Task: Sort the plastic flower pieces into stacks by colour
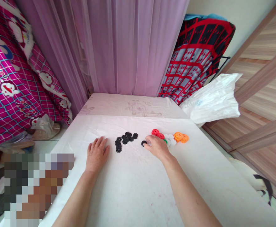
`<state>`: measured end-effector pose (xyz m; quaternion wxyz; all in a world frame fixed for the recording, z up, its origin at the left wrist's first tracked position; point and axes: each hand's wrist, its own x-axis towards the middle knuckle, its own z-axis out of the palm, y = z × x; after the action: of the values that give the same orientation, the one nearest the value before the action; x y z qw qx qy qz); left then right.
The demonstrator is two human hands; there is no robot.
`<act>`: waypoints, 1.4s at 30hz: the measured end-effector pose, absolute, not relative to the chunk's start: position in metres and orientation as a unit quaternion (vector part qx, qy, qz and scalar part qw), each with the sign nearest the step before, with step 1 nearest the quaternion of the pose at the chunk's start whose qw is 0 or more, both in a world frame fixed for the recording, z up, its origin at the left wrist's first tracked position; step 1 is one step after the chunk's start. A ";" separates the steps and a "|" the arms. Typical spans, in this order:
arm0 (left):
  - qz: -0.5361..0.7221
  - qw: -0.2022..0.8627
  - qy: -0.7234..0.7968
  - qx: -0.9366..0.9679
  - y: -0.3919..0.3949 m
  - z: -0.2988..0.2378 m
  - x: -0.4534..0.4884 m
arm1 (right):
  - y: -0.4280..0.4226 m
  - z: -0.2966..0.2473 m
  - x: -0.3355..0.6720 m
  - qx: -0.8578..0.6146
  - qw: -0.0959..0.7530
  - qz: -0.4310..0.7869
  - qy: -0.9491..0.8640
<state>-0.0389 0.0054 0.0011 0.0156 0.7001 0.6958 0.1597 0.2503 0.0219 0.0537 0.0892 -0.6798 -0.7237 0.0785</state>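
My left hand [96, 153] lies flat and open on the white table [133, 189], fingers stretched out, just left of a curved row of several black gear-shaped discs [125, 140]. My right hand [156, 146] rests further right with its fingers pinched on a single black disc [143, 143]. Right behind that hand sits a small pile of discs: red ones [157, 133], white ones [170, 138], orange ones [181, 137] and a bit of green partly hidden by the fingers.
A purple curtain [128, 47] hangs behind the table. Pink patterned bedding [15, 82] is stacked on the left, a red and black blanket [197, 56] and a white plastic bag [213, 99] on the right. Wooden flooring lies beyond the right edge.
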 end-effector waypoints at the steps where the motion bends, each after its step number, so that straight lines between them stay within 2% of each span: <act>1: 0.159 0.016 0.695 0.701 0.005 0.001 -0.039 | 0.023 0.055 0.252 -0.681 0.095 0.082 -0.721; 8: 0.154 0.023 0.700 0.698 0.005 0.002 -0.039 | 0.052 0.065 0.247 -0.696 0.088 0.079 -0.708; 16: 0.143 0.032 0.699 0.699 0.005 0.003 -0.039 | 0.079 0.061 0.210 -0.645 -0.019 0.090 -0.758; 34: 0.149 0.032 0.703 0.695 0.004 0.005 -0.037 | 0.071 0.058 0.204 -0.647 -0.050 0.055 -0.759; 42: 0.151 0.028 0.701 0.696 0.004 0.002 -0.037 | 0.077 0.060 0.205 -0.664 -0.033 0.072 -0.744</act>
<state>-0.0370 0.0044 0.0022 0.0280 0.6963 0.7010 0.1514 0.2050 0.0773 0.0598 -0.0330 -0.6638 -0.7437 0.0723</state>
